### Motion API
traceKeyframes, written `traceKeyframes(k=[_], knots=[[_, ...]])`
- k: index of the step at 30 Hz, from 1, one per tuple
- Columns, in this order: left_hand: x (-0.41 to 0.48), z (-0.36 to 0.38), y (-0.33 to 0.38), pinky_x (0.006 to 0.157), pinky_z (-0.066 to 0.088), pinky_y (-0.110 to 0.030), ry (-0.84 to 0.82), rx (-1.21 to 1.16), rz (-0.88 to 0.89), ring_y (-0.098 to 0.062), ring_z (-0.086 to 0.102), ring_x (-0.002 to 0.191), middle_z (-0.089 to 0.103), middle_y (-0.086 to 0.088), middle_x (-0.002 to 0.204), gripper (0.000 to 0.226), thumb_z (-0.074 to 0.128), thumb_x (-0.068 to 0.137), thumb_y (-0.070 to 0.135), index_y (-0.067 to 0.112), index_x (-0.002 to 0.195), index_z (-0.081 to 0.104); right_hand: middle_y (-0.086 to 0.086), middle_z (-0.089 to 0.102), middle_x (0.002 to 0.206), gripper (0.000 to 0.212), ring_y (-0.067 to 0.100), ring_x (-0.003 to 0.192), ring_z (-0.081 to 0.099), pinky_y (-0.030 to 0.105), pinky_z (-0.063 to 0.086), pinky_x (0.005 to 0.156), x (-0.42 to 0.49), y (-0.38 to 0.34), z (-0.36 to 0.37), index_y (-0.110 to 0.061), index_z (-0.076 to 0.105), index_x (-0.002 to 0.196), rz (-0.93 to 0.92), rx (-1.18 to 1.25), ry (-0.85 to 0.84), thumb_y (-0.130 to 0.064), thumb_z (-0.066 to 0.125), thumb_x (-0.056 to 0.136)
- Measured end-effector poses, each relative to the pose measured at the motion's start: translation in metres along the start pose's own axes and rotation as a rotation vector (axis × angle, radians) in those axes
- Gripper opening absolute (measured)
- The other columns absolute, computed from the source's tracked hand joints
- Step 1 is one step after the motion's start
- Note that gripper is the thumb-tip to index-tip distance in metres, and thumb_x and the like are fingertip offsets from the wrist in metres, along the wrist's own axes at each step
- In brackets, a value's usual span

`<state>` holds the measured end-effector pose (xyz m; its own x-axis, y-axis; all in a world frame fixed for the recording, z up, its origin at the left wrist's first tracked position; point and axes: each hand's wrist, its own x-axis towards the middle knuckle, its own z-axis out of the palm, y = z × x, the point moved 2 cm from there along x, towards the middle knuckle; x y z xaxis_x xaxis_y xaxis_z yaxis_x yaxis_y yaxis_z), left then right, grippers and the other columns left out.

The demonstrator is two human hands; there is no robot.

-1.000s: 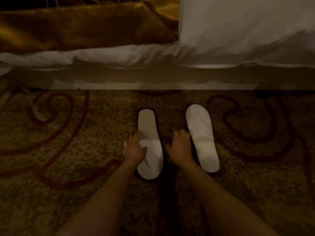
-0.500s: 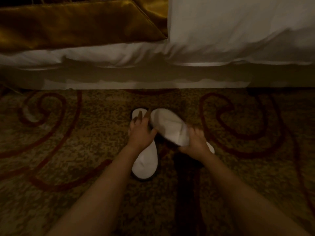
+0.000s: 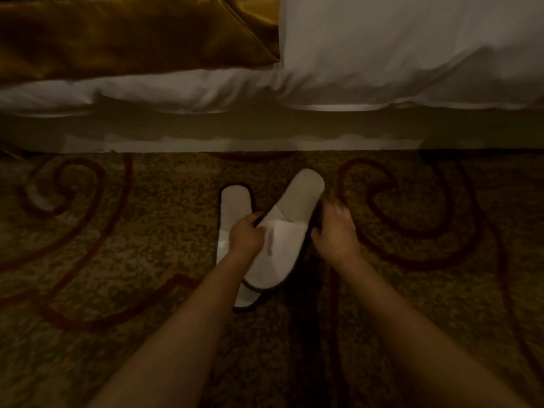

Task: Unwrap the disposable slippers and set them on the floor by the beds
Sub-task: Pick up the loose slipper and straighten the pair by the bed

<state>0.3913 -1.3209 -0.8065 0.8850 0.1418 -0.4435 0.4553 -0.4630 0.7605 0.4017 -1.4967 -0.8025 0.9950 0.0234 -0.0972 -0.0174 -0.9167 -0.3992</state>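
While left hand point(image 3: 245, 235) grips tilted slipper point(image 3: 290, 231), right hand point(image 3: 335, 231) released beside it

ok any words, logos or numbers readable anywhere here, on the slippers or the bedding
None can be read.
Angled slipper: a faint grey mark on the upper, too blurred to tell whether it is print.
Flat slipper: plain white, no print visible.
White bedding: no label or text visible.
Gold runner: no text.
Carpet: only red swirl pattern.
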Motion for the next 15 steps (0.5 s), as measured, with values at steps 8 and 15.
traceKeyframes(k=[8,15], knots=[[-0.023,0.064,0.006,0.111,0.029,-0.033,-0.063,0.014,-0.192,-0.032,0.037,0.132,0.036,-0.017,0.147,0.051,0.043,0.094,0.014,0.007,0.142,0.032,0.022,0.037,0.141,0.048,0.036,0.125,0.042,0.038,0.036,0.104,-0.009,-0.002,0.024,-0.001,0.033,0.136,0.509,0.295,-0.124,-0.022,0.047,0.094],[-0.027,0.078,0.003,0.115,0.018,-0.031,-0.147,0.303,-0.174,-0.032,0.021,0.139,0.019,-0.018,0.151,0.063,0.046,0.092,0.021,0.006,0.146,0.016,0.019,0.036,0.141,0.052,0.034,0.128,0.034,0.037,0.026,0.108,-0.016,0.018,0.031,-0.005,0.033,0.138,0.408,0.084,-0.132,-0.029,0.047,0.094]])
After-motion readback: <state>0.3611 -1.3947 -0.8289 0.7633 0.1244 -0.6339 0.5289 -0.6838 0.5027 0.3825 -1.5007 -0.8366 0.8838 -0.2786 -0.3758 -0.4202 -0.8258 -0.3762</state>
